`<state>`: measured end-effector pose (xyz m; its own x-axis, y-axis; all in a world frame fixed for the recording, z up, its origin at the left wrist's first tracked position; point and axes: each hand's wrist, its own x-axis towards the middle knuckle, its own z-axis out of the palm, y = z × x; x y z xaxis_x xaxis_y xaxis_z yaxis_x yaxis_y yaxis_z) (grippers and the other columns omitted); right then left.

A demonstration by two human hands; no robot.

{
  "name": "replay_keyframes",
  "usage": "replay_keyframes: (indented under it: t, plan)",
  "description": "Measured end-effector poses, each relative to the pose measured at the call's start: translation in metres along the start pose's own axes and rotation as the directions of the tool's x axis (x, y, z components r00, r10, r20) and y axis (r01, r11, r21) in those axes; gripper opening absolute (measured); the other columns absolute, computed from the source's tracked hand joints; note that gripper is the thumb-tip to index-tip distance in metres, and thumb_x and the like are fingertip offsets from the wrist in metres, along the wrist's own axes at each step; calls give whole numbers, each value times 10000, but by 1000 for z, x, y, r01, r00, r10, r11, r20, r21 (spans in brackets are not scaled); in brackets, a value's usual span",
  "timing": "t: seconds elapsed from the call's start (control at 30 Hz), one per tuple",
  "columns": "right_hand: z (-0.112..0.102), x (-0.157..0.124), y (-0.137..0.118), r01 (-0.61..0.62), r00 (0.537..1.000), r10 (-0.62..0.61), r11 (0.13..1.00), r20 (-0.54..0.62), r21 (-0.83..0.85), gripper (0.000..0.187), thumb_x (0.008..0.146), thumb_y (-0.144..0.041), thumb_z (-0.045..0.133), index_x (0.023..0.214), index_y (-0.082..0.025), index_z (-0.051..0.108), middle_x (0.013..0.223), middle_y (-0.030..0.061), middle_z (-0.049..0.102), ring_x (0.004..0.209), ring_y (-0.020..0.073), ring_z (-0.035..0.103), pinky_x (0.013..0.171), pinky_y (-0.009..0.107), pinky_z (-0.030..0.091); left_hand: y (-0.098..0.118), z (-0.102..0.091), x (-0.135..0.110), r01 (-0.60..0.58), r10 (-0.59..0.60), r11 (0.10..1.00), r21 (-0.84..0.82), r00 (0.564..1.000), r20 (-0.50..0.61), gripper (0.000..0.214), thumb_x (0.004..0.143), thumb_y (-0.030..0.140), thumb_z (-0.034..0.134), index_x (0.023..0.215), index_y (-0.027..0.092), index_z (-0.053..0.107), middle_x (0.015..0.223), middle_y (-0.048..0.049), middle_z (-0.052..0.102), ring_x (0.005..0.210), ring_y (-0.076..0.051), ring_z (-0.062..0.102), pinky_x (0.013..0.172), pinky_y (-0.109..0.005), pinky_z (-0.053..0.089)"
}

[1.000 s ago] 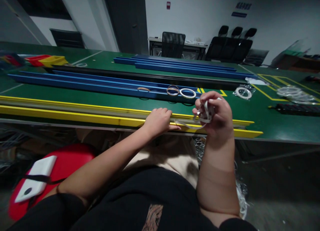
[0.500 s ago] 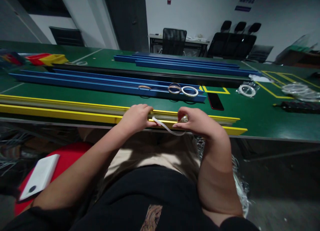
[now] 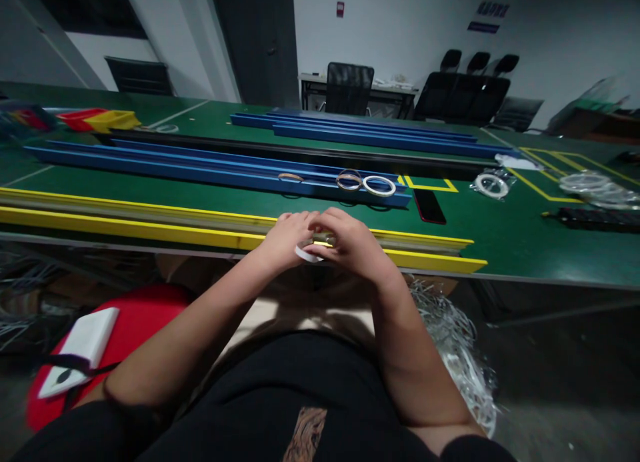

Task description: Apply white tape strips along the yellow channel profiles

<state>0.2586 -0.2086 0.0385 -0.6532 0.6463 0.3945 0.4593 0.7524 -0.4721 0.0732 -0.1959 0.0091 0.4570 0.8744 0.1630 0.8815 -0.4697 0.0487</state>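
Observation:
Over the front edge of the table, my left hand (image 3: 290,239) and my right hand (image 3: 353,242) are close together, fingers touching or overlapping. A thin white strip (image 3: 309,254), like tape, bends in a short loop between them. Both hands pinch it; the exact grip at the fingertips is partly hidden. Right beneath and behind the hands lies a long yellow channel (image 3: 425,261) with raised side walls, running along the table edge. On the blue channel (image 3: 200,175) beyond rest a white tape roll (image 3: 379,185) and a brown tape roll (image 3: 349,180).
A phone (image 3: 429,206) lies right of the blue channel. Farther back are a black rail (image 3: 300,154) and more blue channels (image 3: 370,132). Red and yellow bins (image 3: 113,120) stand at the left. A red stool (image 3: 150,309) and a heap of clear strips (image 3: 450,335) are below.
My right hand has moved left to meet my left hand. The white strip, stretched out between them before, is now a short bend. My left hand has shifted slightly.

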Motion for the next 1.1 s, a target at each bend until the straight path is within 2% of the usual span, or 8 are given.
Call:
replay_keyframes:
  t: [0.17,0.33,0.43,0.53,0.63,0.77,0.97,1.1]
  plan:
    - [-1,3,15,114,988,-90,973,-123,201,271,984,-458,567,931,-212,667,1037,67,672,937,177,625,829,281,464,8,2,16,-49,53,995,-86,998,45,320,919,330,587,1193,170,626,1249,-138,665,1180,-293,609,973,-399,460]
    - [-24,-7,30,-74,965,174,896,-194,437,413,1001,-581,465,913,-199,598,766,11,635,708,145,587,691,267,452,25,5,28,-47,48,998,-43,999,18,386,910,434,595,1197,176,611,1201,-146,692,1127,-317,647,936,-422,476]
    - [-34,-14,35,-127,992,120,939,41,318,371,916,-560,636,938,-190,647,810,10,660,711,138,567,671,260,420,29,7,33,-24,25,999,-33,999,45,433,881,528,608,1144,185,630,1147,-137,711,1106,-323,662,918,-420,479]
    - [-28,-14,35,-164,965,133,978,226,126,360,819,-478,775,999,-184,674,900,30,703,752,145,582,674,258,404,26,7,36,-24,27,999,-36,996,90,390,855,524,628,1066,196,653,1095,-118,724,1062,-319,676,861,-401,487]
    - [-17,-11,31,-238,949,244,970,197,-56,320,795,-403,803,990,-185,673,925,45,718,755,152,595,654,261,383,22,6,35,-19,22,999,-42,997,74,402,851,542,622,1039,189,655,1092,-122,724,1042,-319,678,828,-392,487]
    - [-14,-12,26,-178,959,206,972,195,-155,109,847,-213,685,955,-221,690,936,29,711,799,157,606,678,266,377,19,5,28,-46,49,997,-61,998,44,492,800,563,688,1119,192,637,1115,-107,720,1071,-312,667,856,-380,480]
    - [-29,-15,35,-173,984,179,970,20,-171,66,908,-214,560,890,-197,621,953,58,628,866,174,565,771,292,419,13,2,16,-101,101,994,-31,995,3,623,776,636,728,1215,209,613,1144,-100,717,1083,-302,666,877,-370,480]
    - [-48,-20,40,-179,953,201,977,-228,113,158,963,-336,502,883,-209,552,954,65,628,876,189,582,814,340,473,-22,1,-2,-61,62,998,-34,998,18,750,729,684,749,1303,227,592,1200,-103,714,1118,-300,666,918,-359,482]
